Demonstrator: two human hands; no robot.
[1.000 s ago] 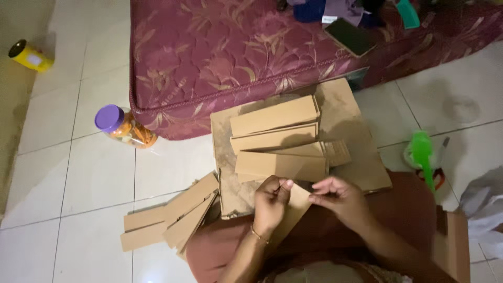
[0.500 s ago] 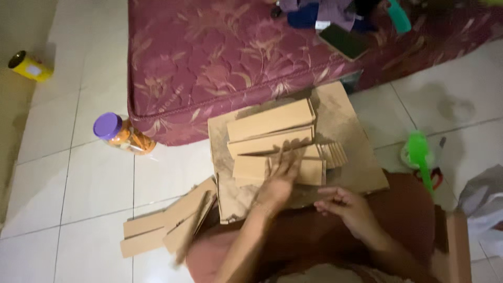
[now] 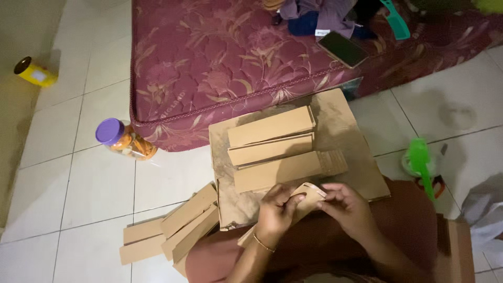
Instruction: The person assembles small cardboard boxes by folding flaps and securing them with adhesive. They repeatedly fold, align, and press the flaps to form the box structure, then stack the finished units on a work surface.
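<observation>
Returning from the stacked strips [image 3: 272, 149], her left hand [image 3: 276, 209] is rejoining the right hand [image 3: 346, 207]; both grips are pinching a folded cardboard piece [image 3: 306, 196], which could crease crookedly under uneven pressure.

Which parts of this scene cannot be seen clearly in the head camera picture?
- Cardboard piece held by the left hand and right hand: the hands cover its lower part.
- Grey-white bag: cut off by the right edge.
- Clothes on the mattress: cut off by the top edge, dim.
- Round thing under the green tool: mostly covered by the tool.
- Cardboard strips on the floor: the knee covers their right ends.
</observation>
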